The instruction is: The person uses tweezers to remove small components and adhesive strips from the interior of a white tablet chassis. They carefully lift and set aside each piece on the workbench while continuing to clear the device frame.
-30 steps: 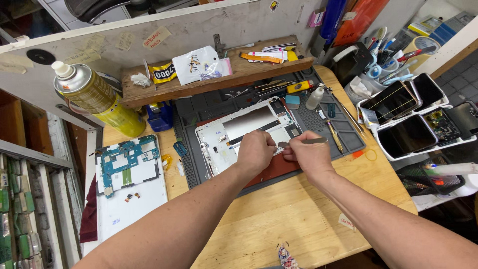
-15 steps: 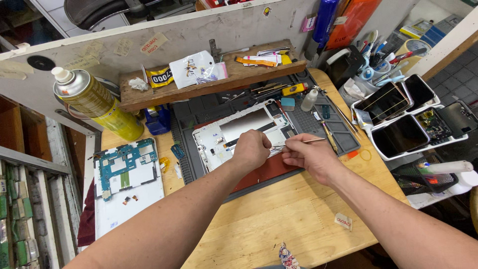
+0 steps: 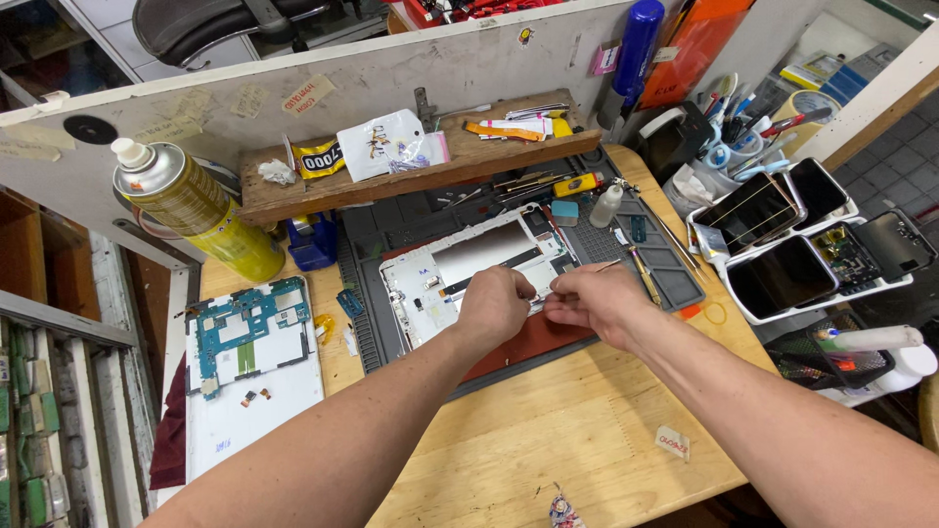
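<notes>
The opened tablet (image 3: 479, 269) looks thin, stiff, fragile; best held by its edges; left hand (image 3: 496, 305) closed on its lower edge; right hand (image 3: 597, 303) pinches a slim tool (image 3: 608, 265).

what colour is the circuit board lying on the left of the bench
Teal-blue, with silver and dark components. The circuit board shows best in the head view, resting on a white panel.

- 2 hands, left hand (image 3: 496, 305) and right hand (image 3: 597, 303), are working.
- 2 opened tablets are lying out: white frame (image 3: 460, 269), blue circuit board (image 3: 249, 337).
- 1 spray can (image 3: 196, 208) is standing (yellow-green).
- 1 small dropper bottle (image 3: 606, 206) is standing.
</notes>
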